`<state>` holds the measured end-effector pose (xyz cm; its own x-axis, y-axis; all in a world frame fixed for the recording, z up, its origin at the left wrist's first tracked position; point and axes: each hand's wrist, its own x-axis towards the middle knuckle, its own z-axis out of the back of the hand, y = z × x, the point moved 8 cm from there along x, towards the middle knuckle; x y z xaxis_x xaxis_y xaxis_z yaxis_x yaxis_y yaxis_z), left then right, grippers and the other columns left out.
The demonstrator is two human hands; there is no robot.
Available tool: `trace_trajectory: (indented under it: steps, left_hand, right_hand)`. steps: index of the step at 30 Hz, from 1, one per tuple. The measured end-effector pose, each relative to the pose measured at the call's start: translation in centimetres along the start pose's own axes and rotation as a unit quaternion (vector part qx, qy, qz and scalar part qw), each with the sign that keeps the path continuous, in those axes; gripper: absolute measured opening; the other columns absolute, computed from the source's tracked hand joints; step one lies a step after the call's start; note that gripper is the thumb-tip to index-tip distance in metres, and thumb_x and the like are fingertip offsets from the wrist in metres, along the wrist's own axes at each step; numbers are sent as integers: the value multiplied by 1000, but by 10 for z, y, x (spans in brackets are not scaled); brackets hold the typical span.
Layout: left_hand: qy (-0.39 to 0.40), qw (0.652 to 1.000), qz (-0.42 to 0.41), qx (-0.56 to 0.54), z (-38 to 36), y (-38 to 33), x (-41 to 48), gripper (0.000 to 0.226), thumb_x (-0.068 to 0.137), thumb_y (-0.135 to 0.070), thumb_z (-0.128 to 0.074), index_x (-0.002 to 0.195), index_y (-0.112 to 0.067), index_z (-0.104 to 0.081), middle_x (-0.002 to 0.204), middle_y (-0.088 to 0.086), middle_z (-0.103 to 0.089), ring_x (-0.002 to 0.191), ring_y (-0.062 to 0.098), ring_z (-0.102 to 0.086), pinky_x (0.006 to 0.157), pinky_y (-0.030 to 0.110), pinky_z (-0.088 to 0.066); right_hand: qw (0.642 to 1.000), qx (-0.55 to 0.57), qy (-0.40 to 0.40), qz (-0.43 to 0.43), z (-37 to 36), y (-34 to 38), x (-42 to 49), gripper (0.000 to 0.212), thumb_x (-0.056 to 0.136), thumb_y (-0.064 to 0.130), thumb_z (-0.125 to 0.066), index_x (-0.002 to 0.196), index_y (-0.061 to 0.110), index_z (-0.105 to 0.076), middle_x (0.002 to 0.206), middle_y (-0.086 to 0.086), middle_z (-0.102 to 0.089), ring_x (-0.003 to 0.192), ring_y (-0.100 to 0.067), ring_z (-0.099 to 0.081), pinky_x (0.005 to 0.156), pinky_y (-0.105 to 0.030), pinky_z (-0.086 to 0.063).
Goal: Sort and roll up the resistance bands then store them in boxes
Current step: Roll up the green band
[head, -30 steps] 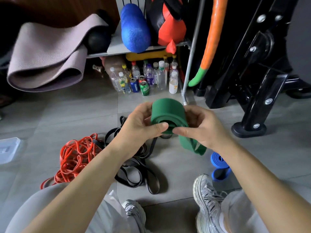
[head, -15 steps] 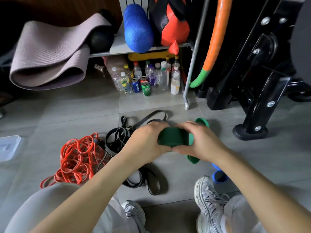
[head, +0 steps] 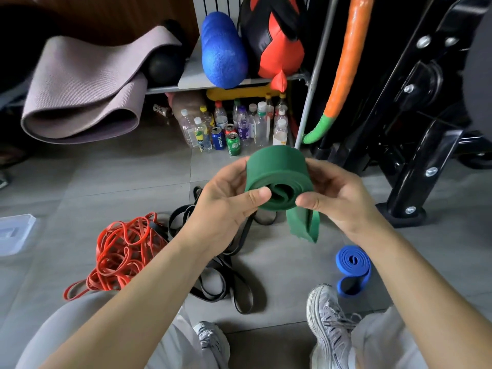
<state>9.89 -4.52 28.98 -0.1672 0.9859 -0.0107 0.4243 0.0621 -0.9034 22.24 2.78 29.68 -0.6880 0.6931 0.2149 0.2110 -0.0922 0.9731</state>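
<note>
Fingers (head: 255, 195) of the left hand (head: 223, 206) and right hand (head: 340, 198) curl round the green band (head: 277, 171), a coil held in the air above the floor (head: 127, 177). Its tail (head: 303, 225) hangs unrolled. Risk: if the grip slackens, the springy rubber unwinds onto the black bands (head: 221, 278) below.

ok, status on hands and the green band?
Hands: left hand and right hand both gripping green band. Roll nearly done, short tail hanging loose. Nothing blocking; blue roll, red bands, black bands on floor.

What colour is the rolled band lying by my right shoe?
Blue, seen in the head view.
</note>
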Motion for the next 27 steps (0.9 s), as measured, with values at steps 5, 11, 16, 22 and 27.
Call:
trace_trajectory:
  steps: [5, 11, 16, 22, 27]
  left_hand:
    - [-5, 998, 58, -11, 3, 13, 2, 45, 74, 7, -68, 115, -7, -55, 101, 8, -68, 93, 22, -67, 78, 31, -57]
    - [15, 809, 42, 587, 11, 17, 6, 87, 74, -19, -77, 145, -23, -25, 136, 0, -42, 125, 16, -42, 104, 33, -38]
    - [88, 717, -20, 691, -9, 22, 1, 61, 79, -25, -70, 135, -26, -45, 125, -2, -55, 112, 17, -50, 87, 23, -37]
    - [32, 841, 12, 540, 4, 11, 7, 53, 72, -11, -76, 117, -29, -57, 111, -12, -61, 104, 7, -57, 92, 23, -46]
    - [-14, 954, -11, 300, 14, -16, 8, 54, 69, 10, -71, 112, -20, -58, 104, -9, -69, 103, 8, -64, 87, 24, -52]
  right_hand:
    - [999, -24, -27, -20, 1, -11, 1, 53, 58, 4, -84, 101, 29, -67, 94, 10, -73, 89, -7, -67, 78, -20, -52]
    - [925, -362, 14, -112, 3, -40, -10, 61, 62, 27, -87, 117, 22, -62, 105, 5, -69, 96, -12, -64, 86, -30, -50]
    - [916, -373, 35, -146, -3, -50, -18, 64, 60, 28, -87, 115, 26, -55, 106, 12, -64, 102, -10, -60, 89, -29, -48]
    - [937, -309, 36, -159, 8, -49, -16, 58, 56, 32, -88, 104, 35, -54, 107, 15, -64, 106, -4, -58, 93, -27, -46]
    - [973, -193, 7, -124, 19, -46, -11, 56, 60, 12, -86, 106, 30, -58, 106, 4, -69, 106, -13, -63, 101, -35, -44]
